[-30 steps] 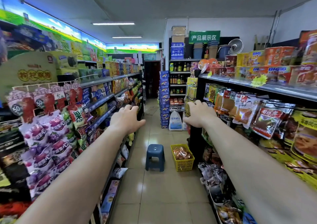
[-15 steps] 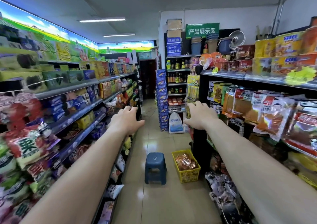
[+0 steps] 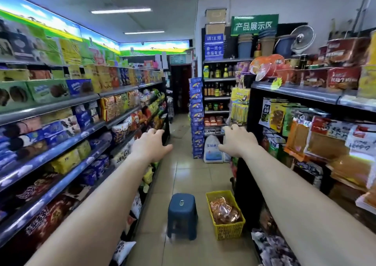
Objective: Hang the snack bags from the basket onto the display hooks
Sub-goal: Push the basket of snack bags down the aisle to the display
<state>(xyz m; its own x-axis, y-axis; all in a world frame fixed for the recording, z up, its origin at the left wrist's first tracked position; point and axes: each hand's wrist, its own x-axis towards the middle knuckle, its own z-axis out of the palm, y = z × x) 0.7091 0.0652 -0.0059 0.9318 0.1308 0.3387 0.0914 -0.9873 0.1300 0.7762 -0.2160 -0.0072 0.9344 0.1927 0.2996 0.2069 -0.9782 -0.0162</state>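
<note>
Nearing basket [image 3: 230,230], closer than before | our left hand [image 3: 151,146], right hand [image 3: 237,141] slack-fingered, empty | snack bags [image 3: 223,210] untouched

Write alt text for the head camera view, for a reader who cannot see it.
Two bare arms reach forward down a shop aisle, left hand and right hand open and empty. Ahead on the floor, a yellow basket of snack bags stands right of a blue stool.
</note>
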